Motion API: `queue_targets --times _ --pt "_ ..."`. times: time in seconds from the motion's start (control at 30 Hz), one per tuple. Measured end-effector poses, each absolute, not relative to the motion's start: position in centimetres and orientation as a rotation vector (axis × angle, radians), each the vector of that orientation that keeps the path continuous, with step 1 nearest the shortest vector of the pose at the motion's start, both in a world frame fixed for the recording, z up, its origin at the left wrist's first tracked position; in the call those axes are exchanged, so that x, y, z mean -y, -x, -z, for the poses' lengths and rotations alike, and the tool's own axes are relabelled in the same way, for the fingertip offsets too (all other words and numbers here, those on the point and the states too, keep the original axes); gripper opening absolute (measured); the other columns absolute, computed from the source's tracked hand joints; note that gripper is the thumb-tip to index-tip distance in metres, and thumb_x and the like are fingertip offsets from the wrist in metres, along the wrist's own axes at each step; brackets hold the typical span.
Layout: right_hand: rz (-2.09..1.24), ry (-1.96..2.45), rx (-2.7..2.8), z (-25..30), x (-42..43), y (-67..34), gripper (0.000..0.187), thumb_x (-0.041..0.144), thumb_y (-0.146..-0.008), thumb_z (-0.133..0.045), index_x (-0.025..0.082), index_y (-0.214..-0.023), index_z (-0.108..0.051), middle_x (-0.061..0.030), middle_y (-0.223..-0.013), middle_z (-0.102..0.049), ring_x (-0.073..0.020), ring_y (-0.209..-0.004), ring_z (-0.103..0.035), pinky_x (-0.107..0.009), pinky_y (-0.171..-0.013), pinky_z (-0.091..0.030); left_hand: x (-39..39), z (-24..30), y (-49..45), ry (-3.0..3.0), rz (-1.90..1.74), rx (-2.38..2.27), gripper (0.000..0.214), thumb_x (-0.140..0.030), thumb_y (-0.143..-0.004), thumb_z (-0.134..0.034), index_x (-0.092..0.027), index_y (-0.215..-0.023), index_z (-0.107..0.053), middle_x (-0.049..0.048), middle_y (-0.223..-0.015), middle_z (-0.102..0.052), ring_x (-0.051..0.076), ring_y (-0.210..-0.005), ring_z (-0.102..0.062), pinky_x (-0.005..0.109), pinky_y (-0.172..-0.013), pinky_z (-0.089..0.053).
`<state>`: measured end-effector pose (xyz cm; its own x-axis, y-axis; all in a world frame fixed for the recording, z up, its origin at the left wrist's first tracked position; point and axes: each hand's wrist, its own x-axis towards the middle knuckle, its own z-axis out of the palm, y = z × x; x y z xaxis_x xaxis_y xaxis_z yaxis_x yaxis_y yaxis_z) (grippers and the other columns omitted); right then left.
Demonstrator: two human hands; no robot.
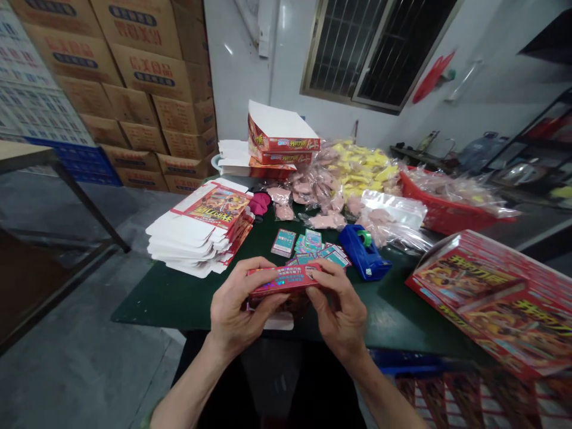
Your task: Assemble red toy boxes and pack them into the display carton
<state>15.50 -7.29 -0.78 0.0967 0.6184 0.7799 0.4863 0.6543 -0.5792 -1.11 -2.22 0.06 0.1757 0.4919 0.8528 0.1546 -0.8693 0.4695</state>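
Between my two hands is a red printed cardboard box (pixel 286 280), held above the front edge of the green table. My left hand (pixel 239 301) grips its left end, thumb below and fingers on top. At the right end my right hand (pixel 337 304) pinches it the same way. A white flap (pixel 279 322) shows under the box. Just beyond lie several teal-backed cards (pixel 308 241) in a loose pile, with one card (pixel 283 242) apart to the left. A blue tape dispenser (pixel 364 253) with green tape stands right of the cards.
Flattened red-and-white boxes (pixel 201 226) are stacked at the left of the table (pixel 152 304). Bagged pink pieces (pixel 313 193) and yellow pieces (pixel 364 170) are heaped behind. A red basket (pixel 442 211) and large red boxes (pixel 496 292) stand right. Brown cartons (pixel 147 71) line the wall.
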Motion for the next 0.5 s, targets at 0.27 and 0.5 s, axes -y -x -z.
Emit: queue_targets --times 0.27,0.5 --pt "-0.006 1.74 0.907 0.6 6.1 -27.9 0.036 0.038 -0.087 -0.042 0.013 -0.11 -0.055 -0.0079 -0.086 -0.064 -0.0178 -0.071 -0.061 -0.029 -0.059 -0.048 2.6 0.6 0.5 -2.008 -1.805 -0.884 0.039 -0.017 -0.07 -0.073 -0.021 -0.106 -0.057 0.0003 -0.093 -0.066 0.012 -0.076 -0.063 0.021 -0.067 -0.051" --pt "-0.377 2.155 0.935 0.2 4.0 -36.1 0.02 0.03 -0.083 -0.061 0.012 -0.075 -0.061 0.0019 -0.066 -0.058 -0.0103 -0.059 -0.056 -0.024 -0.056 -0.046 2.5 0.8 0.3 -1.925 -1.826 -0.894 0.036 -0.025 -0.071 -0.072 -0.022 -0.104 -0.058 0.0001 -0.09 -0.068 0.014 -0.074 -0.064 0.024 -0.066 -0.051"
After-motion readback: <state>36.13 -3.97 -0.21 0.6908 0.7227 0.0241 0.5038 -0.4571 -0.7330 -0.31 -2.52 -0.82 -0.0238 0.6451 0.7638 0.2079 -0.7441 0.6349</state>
